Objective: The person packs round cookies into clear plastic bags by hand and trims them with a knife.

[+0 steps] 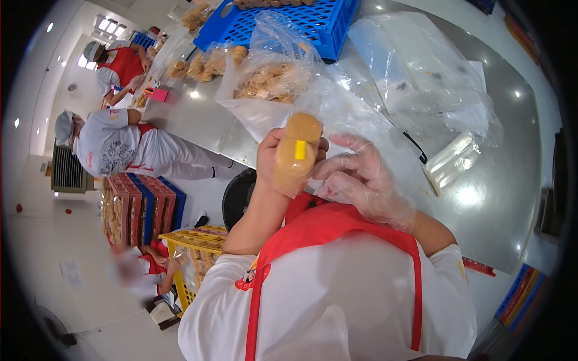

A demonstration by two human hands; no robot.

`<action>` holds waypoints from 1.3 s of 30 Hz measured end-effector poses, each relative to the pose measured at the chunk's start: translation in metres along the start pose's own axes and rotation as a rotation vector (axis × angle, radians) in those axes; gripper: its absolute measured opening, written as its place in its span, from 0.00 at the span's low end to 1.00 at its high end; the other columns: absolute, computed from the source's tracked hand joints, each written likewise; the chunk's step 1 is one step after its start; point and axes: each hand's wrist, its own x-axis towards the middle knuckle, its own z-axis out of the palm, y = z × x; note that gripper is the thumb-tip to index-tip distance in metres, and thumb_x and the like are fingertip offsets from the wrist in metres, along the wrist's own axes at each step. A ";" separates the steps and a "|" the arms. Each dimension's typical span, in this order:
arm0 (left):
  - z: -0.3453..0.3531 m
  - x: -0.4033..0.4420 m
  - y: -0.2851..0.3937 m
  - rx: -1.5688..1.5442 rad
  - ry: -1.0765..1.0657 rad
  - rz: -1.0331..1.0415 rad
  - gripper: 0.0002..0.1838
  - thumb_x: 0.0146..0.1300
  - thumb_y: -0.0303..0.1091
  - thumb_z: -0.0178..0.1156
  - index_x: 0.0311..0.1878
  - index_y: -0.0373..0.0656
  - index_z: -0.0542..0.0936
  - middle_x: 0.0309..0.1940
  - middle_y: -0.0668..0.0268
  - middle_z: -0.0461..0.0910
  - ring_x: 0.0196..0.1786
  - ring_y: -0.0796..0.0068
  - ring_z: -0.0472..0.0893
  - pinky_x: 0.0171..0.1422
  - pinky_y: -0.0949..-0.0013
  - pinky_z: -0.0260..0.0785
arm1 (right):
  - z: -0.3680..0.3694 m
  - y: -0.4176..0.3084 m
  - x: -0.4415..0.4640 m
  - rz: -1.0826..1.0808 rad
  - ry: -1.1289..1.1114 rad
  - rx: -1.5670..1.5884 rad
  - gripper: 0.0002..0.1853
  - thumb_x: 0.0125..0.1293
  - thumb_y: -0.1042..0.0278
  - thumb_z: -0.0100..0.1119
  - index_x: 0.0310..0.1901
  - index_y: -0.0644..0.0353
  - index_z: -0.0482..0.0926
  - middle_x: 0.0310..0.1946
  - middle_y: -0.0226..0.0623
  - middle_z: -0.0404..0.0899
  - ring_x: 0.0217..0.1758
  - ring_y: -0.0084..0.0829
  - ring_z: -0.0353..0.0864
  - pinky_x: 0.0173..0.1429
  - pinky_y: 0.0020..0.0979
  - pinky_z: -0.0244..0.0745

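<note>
The left hand (268,157) grips a clear plastic pack of round, flat, tan discs with a yellow label (294,163), held up before an open clear bag of similar discs (256,108) on the shiny metal table (509,174). Beside the pack, the right hand in a clear plastic glove (368,180) has curled fingers; whether they pinch anything, I cannot tell.

A yellow crate (208,239) stands near stacked crates (148,206).
</note>
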 end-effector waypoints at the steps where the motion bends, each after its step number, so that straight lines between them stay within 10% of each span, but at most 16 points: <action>1: -0.001 -0.001 -0.001 -0.045 0.098 0.036 0.22 0.69 0.44 0.54 0.58 0.37 0.77 0.50 0.54 0.78 0.39 0.60 0.79 0.43 0.65 0.76 | -0.001 0.001 0.000 0.015 -0.007 0.003 0.27 0.73 0.85 0.50 0.71 0.56 0.64 0.49 0.40 0.81 0.43 0.23 0.81 0.51 0.28 0.79; 7: 0.002 0.000 0.002 -0.097 -0.036 -0.023 0.20 0.68 0.45 0.54 0.57 0.46 0.78 0.46 0.59 0.72 0.41 0.65 0.70 0.37 0.68 0.69 | -0.006 0.001 0.000 0.057 0.141 -0.145 0.11 0.73 0.83 0.53 0.53 0.63 0.80 0.43 0.34 0.81 0.38 0.20 0.80 0.44 0.25 0.79; 17: 0.001 0.003 0.006 0.105 -0.168 0.011 0.24 0.64 0.43 0.53 0.62 0.50 0.76 0.52 0.53 0.73 0.42 0.55 0.71 0.40 0.59 0.71 | -0.010 0.005 -0.002 0.088 0.158 -0.171 0.09 0.73 0.82 0.53 0.50 0.64 0.80 0.41 0.34 0.81 0.37 0.20 0.81 0.42 0.25 0.80; 20: 0.008 0.002 0.002 0.247 -0.117 0.038 0.22 0.72 0.45 0.57 0.65 0.48 0.73 0.46 0.60 0.70 0.41 0.66 0.69 0.35 0.71 0.70 | -0.012 0.006 -0.001 0.079 0.170 -0.153 0.08 0.74 0.81 0.54 0.50 0.64 0.80 0.41 0.33 0.81 0.38 0.20 0.81 0.42 0.25 0.79; 23: -0.002 0.005 0.002 -0.026 -0.277 -0.048 0.24 0.69 0.42 0.54 0.65 0.45 0.73 0.51 0.53 0.72 0.44 0.58 0.72 0.42 0.55 0.75 | -0.009 0.004 -0.002 0.095 0.199 -0.153 0.08 0.74 0.80 0.54 0.50 0.64 0.80 0.40 0.33 0.81 0.38 0.20 0.80 0.42 0.24 0.79; 26: 0.000 0.004 0.001 -0.128 -0.348 -0.063 0.19 0.75 0.36 0.56 0.65 0.41 0.71 0.47 0.58 0.70 0.41 0.67 0.71 0.39 0.70 0.76 | -0.007 0.006 -0.001 0.106 0.204 -0.150 0.07 0.73 0.79 0.55 0.50 0.63 0.80 0.37 0.34 0.80 0.37 0.21 0.79 0.41 0.25 0.77; 39: -0.007 0.005 -0.007 -0.173 -0.484 0.096 0.17 0.72 0.34 0.63 0.62 0.49 0.75 0.37 0.70 0.73 0.46 0.73 0.71 0.56 0.68 0.69 | -0.005 0.009 -0.001 0.137 0.189 -0.127 0.08 0.73 0.79 0.56 0.49 0.63 0.81 0.40 0.32 0.80 0.38 0.19 0.79 0.41 0.23 0.77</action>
